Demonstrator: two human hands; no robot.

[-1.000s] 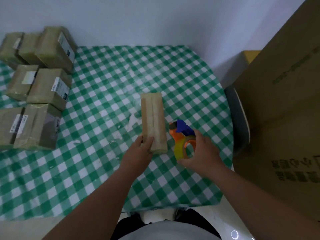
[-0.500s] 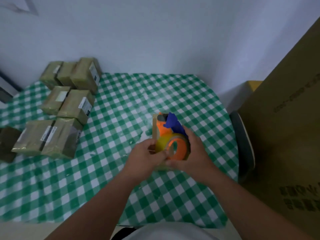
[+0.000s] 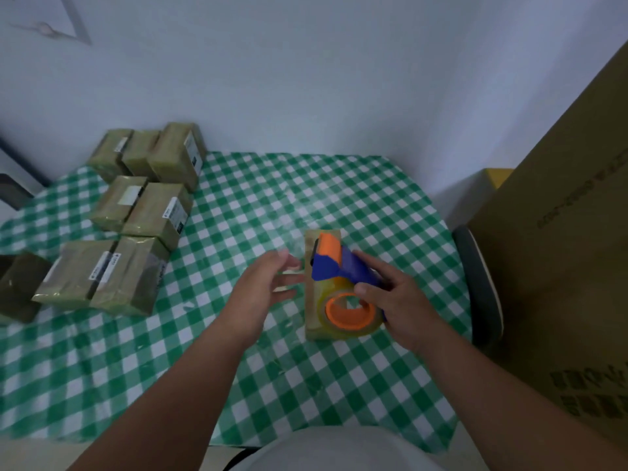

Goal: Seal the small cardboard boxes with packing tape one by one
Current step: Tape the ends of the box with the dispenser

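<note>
I see right hand [image 3: 397,300] gripping orange-and-blue tape dispenser [image 3: 339,283] atop the small brown cardboard box [image 3: 311,331] mid-table on green checked cloth [image 3: 238,368]. Left hand [image 3: 261,290] fingers loosely spread beside it, holding nothing. Labels unreadable.

The room is dim, with soft, even light and a cool blue-grey cast on the wall [image 3: 306,79]. A pale sheen lies on the green checked tablecloth [image 3: 292,202] near its middle. Shadows are faint and diffuse. The left hand [image 3: 261,287] is blurred at the fingers. Wide-angle distortion bows the table's edges and stretches the large cardboard carton [image 3: 560,266] at right.
</note>
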